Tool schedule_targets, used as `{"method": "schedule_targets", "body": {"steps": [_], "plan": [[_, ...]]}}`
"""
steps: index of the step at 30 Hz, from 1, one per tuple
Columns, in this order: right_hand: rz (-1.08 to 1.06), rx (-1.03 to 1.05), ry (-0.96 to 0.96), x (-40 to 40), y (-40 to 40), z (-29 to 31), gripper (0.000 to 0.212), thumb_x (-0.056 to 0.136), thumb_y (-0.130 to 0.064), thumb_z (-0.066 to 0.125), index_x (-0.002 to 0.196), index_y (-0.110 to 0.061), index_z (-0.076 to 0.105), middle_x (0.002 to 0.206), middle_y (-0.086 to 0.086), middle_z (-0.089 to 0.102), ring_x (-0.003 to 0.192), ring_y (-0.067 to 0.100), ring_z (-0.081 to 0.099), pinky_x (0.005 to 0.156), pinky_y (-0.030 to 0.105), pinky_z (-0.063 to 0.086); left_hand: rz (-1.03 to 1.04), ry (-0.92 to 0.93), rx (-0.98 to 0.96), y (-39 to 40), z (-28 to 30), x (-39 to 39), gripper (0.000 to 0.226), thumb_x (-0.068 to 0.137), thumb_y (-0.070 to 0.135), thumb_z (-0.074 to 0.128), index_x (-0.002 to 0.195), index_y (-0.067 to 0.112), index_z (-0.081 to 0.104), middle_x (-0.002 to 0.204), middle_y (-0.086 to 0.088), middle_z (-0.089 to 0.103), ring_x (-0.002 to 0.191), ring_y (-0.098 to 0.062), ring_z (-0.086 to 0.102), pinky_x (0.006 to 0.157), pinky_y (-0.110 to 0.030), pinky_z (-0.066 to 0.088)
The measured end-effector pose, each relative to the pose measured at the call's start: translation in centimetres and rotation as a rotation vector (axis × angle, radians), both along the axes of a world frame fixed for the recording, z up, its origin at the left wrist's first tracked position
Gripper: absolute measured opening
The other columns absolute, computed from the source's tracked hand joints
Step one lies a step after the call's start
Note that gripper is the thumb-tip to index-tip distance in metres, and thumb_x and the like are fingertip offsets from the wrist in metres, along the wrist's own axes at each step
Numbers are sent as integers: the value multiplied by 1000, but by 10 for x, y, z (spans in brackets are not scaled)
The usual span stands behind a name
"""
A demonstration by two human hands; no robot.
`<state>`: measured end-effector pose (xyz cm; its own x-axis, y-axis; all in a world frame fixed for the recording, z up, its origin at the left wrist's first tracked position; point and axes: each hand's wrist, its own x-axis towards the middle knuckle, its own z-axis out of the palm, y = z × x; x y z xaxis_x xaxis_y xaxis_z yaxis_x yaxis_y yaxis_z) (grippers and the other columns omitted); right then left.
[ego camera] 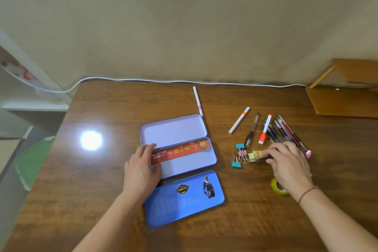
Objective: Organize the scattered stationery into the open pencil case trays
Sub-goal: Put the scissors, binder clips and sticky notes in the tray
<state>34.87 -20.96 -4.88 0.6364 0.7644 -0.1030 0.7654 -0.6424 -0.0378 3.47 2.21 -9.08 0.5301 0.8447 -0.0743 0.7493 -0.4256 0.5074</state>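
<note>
An open lilac tin pencil case [190, 165] lies mid-table with its lid tray [171, 129] behind it. A red ruler [180, 150] rests slanted across the case. My left hand [142, 168] presses on the case's left end and the ruler's end. My right hand [288, 161] lies over a small tan box-like object [258, 154] beside several binder clips [239, 156]; its fingers touch that object. Several pens [286, 131] lie in a heap behind it. White markers lie apart: one with an orange band [239, 120], one with a pink band [198, 100], one with an orange cap [264, 129].
A blue tin tray [184, 198] with a printed figure lies in front of the case. A yellow tape roll [278, 187] sits under my right wrist. A white cable [143, 80] runs along the table's back edge. A wooden shelf [345, 98] stands at the far right.
</note>
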Motion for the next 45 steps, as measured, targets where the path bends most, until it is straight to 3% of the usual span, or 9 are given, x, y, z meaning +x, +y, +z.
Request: {"method": "schedule_targets", "body": {"steps": [4,8,14,18,24,27,37,42,45], "plan": [[-75,45,33,2,-9,20,13,83,-23,69,96,-26,67,100,-6,66,100,17,48,84,39,43,43,-157,-146,1,5,-12,68,82,18,69,142,25,37,141,4,41,117,-19,52,95,-41,49],[-206,352,125,-21,4,58,12,84,-17,69,94,-16,64,88,-1,61,86,23,55,72,33,45,3,-277,-212,2,10,-26,71,80,16,71,142,27,38,136,12,42,101,-6,54,78,-10,44],[-518,854,1023,-109,91,58,5,92,-12,59,91,-9,63,80,7,70,75,22,66,64,33,51,-39,-350,-365,4,8,-39,90,74,29,83,146,35,30,140,19,43,108,0,51,84,-8,43],[-704,789,1347,-157,137,21,18,96,-12,53,87,1,61,78,14,68,69,19,68,56,29,53,-41,-374,-416,6,12,-41,98,70,29,86,149,33,27,140,20,42,109,10,48,85,-2,39],[-798,588,1298,-182,164,-4,17,97,-11,52,83,-4,58,80,14,67,50,14,66,36,22,40,-82,-372,-369,7,11,-42,91,72,27,83,146,33,31,138,19,42,118,9,45,96,-11,42],[-843,538,1329,-184,173,-8,16,97,-10,51,82,-9,54,78,13,66,47,15,64,35,21,37,-138,-359,-317,10,8,-43,87,69,27,82,143,31,37,138,19,38,124,10,41,103,-23,44],[-714,304,1191,-166,172,0,16,91,-10,61,85,5,64,61,14,68,43,17,62,35,21,38,-228,-212,-216,16,5,-40,88,61,52,81,138,30,45,144,11,29,124,-5,43,106,-27,41],[-408,430,754,-146,129,16,10,89,-23,62,83,-22,70,74,-5,68,61,10,59,47,18,40,-256,-116,-180,19,4,-34,90,60,48,85,139,28,46,144,10,31,121,-14,48,104,-33,44],[-292,313,343,-124,85,13,14,89,-26,63,102,-30,65,91,-16,59,71,1,53,50,15,35,-286,-72,-175,21,6,-32,84,62,49,83,136,27,49,144,10,30,120,-12,49,104,-34,42]]}}
